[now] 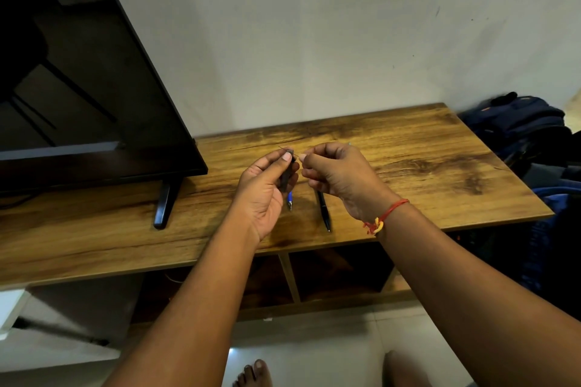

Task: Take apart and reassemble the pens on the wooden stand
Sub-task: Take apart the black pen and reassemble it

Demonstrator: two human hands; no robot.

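My left hand (267,195) grips a dark pen barrel (286,177) upright above the wooden stand (424,166). My right hand (339,176) is close beside it, its fingertips pinched at the barrel's top, where a thin dark refill tip (284,149) sticks out. Whatever the right fingers pinch is too small to make out. A blue pen (289,200) lies on the stand just under my left hand, mostly hidden by it. A black pen (323,212) lies on the stand below my right hand, pointing toward the front edge.
A black television (78,88) stands on the left part of the stand, its foot (165,203) near the front edge. Dark blue bags (522,126) sit past the stand's right end. Open shelves (336,270) lie under the top. Bare toes (254,374) show on the tiled floor.
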